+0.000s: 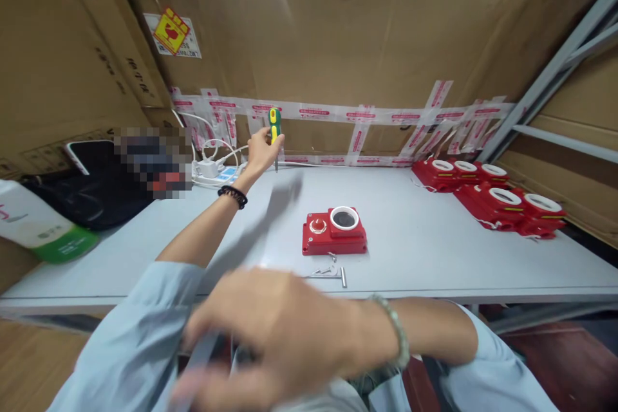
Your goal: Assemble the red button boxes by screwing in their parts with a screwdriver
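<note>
My left hand (263,151) reaches over the far part of the table, its fingers wrapped round a screwdriver (275,119) with a green and yellow handle. The shaft points down, apart from the tabletop. Close to the camera, my right hand (284,328) crosses in front of my body, near my left sleeve. Motion smears its fingers, so I cannot make out whether they hold anything. Between and beyond my hands lies a red box (333,244) with a red button and a white ring round a dark disc. Several small screws (322,270) and a T-shaped metal tool (343,277) lie before it.
Several similar red housings (487,206) stand at the right of the white table (410,257). On the left are a white and green tube (46,225), a black bag (96,199), a phone (91,156) and a power strip (226,175) with cables. Cardboard (338,32) walls the back.
</note>
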A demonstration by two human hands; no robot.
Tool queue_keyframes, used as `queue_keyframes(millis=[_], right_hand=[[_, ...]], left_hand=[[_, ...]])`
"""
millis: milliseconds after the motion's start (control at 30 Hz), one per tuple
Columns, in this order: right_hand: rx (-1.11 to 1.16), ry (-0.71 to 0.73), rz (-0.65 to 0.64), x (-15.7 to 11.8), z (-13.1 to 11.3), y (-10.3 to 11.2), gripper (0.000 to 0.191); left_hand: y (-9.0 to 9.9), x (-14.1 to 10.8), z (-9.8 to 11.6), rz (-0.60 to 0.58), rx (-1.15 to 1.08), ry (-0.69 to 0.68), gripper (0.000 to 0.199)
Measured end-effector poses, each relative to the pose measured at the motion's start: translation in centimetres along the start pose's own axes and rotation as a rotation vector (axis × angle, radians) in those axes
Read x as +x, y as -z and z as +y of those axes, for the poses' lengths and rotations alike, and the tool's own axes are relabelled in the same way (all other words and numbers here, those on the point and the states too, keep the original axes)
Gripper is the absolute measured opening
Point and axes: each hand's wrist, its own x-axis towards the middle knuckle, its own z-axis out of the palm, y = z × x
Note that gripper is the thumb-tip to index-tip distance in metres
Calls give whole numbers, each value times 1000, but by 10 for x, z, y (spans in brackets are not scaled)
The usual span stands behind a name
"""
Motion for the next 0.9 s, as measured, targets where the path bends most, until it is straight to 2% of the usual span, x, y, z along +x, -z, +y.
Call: queue_keyframes(millis=[33, 100, 133, 167, 200, 267, 400, 500, 567, 667, 733, 833, 900], right_hand=[[49, -80, 200, 3, 15, 10, 19], [3, -322, 606, 3, 51, 34, 23], [-28, -404, 743, 1, 68, 46, 30], [-38, -464, 826, -1, 83, 56, 39], [-16, -506, 836, -4, 95, 64, 45], [31, -513, 773, -8, 110, 72, 40], [17, -447, 743, -4, 112, 77, 34], [-2, -423, 802, 2, 113, 80, 36], [-14, -414, 806, 5, 117, 79, 36], [-18, -424, 721, 8, 121, 71, 36], [-15, -439, 665, 8, 122, 64, 36], [-38, -451, 653, 8, 122, 55, 34], [-48, -456, 663, 7, 123, 53, 34]], left_hand=[[3, -11, 6, -10, -48, -86, 39], [11, -37, 21, -31, -106, -300, 41], [14, -51, 29, -52, -127, -400, 39], [17, -65, 38, -83, -148, -491, 37], [18, -78, 47, -116, -164, -567, 34], [17, -98, 62, -166, -192, -644, 27], [11, -116, 73, -202, -355, -592, 28], [14, -116, 62, -322, -407, -515, 41], [19, -114, 47, -520, -372, -459, 43], [26, -115, 25, -908, -265, -383, 41], [26, -120, 16, -1062, -218, -358, 53], [23, -128, 14, -1096, -221, -325, 71], [21, -131, 16, -1082, -249, -288, 71]])
